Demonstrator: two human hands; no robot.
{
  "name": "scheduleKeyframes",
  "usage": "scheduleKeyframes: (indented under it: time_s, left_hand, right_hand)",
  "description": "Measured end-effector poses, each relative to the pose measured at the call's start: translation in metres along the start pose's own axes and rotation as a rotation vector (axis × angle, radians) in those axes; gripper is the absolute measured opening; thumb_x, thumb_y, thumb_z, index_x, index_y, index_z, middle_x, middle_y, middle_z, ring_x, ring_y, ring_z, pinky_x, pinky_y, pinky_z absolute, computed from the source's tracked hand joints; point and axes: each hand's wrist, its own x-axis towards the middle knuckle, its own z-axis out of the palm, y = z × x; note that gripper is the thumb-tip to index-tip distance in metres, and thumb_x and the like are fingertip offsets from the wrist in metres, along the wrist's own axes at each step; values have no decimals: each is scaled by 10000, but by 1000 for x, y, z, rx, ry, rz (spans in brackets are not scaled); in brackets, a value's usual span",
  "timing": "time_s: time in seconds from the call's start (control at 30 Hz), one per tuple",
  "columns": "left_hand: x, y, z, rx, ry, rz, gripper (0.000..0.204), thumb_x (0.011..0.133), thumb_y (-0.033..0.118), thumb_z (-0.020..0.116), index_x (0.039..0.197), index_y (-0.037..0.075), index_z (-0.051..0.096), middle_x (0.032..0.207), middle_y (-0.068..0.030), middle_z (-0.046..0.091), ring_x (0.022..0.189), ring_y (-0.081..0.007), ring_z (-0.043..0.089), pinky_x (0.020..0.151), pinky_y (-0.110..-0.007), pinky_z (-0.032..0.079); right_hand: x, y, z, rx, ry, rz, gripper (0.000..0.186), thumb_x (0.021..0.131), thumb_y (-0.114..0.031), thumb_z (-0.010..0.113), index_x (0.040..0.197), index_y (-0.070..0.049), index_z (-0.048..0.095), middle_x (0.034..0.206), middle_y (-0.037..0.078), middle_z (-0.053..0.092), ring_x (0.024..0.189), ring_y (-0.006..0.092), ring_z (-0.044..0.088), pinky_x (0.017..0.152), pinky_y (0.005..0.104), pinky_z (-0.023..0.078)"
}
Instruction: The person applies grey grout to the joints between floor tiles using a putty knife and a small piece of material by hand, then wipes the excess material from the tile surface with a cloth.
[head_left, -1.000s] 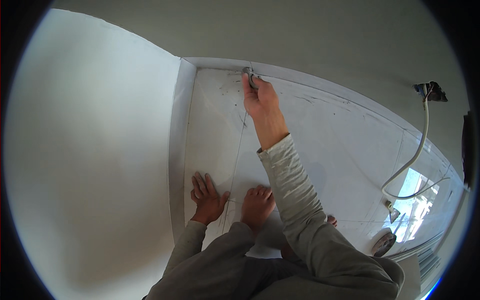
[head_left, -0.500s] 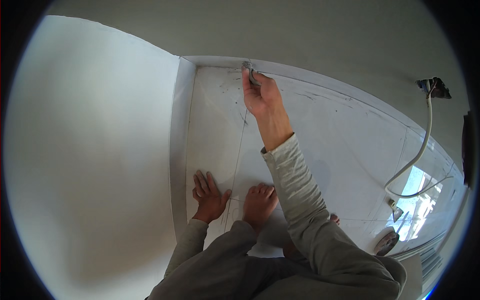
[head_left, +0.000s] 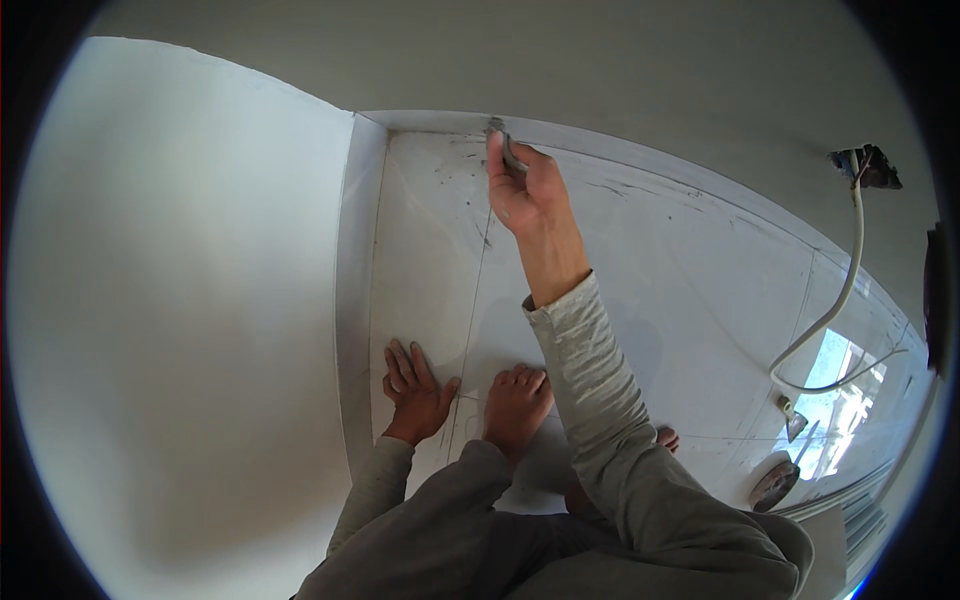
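My right hand (head_left: 528, 195) grips a small grey object (head_left: 512, 150), too hidden to name, at a tile joint on the skirting (head_left: 600, 140) along the base of the back wall. Grey smears and specks mark the white tiles (head_left: 650, 270) nearby. My left hand (head_left: 412, 395) lies open, fingers spread, on the tile beside the left skirting strip (head_left: 352, 270). My bare left foot (head_left: 515, 410) rests between my hands; toes of the other foot show right of my right sleeve.
A white cable (head_left: 850, 270) hangs from a cut wall box (head_left: 865, 166) onto the floor at right. Below lie a small scraper (head_left: 795, 425) and a round brownish object (head_left: 773, 484), near stacked strips (head_left: 862, 525). A plain white wall (head_left: 180, 300) stands left.
My right hand and the grey object have edged slightly upward against the skirting. My left hand stays on the tile. The view has shifted slightly.
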Motion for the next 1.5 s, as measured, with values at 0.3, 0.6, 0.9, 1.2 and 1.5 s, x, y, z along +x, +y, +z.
scheduleKeyframes:
  time_s: [0.3,0.6,0.9,1.2,1.5]
  left_hand:
    - [2,6,-2,-19,-3,10,1018,1022,562,474,1571,-130,-32,1606,-432,-160,1503,-570,-180,1117,-739,19]
    - [4,14,-1,-32,-23,-6,1022,1018,560,488,1575,-125,-26,1613,-425,-155,1507,-567,-169,1120,-735,41]
    - [0,8,-8,-24,-20,-26,1014,1011,566,497,1588,-107,6,1619,-425,-116,1513,-572,-136,1121,-733,55]
    - [4,6,-2,-13,2,-1,1016,1015,576,477,1580,-124,4,1618,-427,-117,1511,-575,-137,1118,-723,76]
    - [2,11,-6,-39,-42,-13,1011,1020,570,469,1580,-125,-8,1614,-430,-140,1510,-573,-142,1127,-716,41]
  right_hand:
    - [6,2,-8,-85,-78,31,146,966,87,527,1097,146,507,1159,208,591,1053,311,650,966,346,637]
    - [-6,-15,-10,-4,-121,-61,133,960,81,554,1076,142,532,1159,205,602,1077,300,643,964,353,630]
    - [-36,-31,-44,-720,-165,-95,182,987,81,534,1151,159,535,1220,214,610,1158,348,643,1015,395,609]
    - [33,17,-7,-132,64,56,167,982,87,553,1134,154,535,1210,223,606,1100,331,648,1002,395,625]
    - [38,13,-21,34,94,-68,128,975,83,555,1087,133,518,1106,173,607,988,285,663,938,349,648]
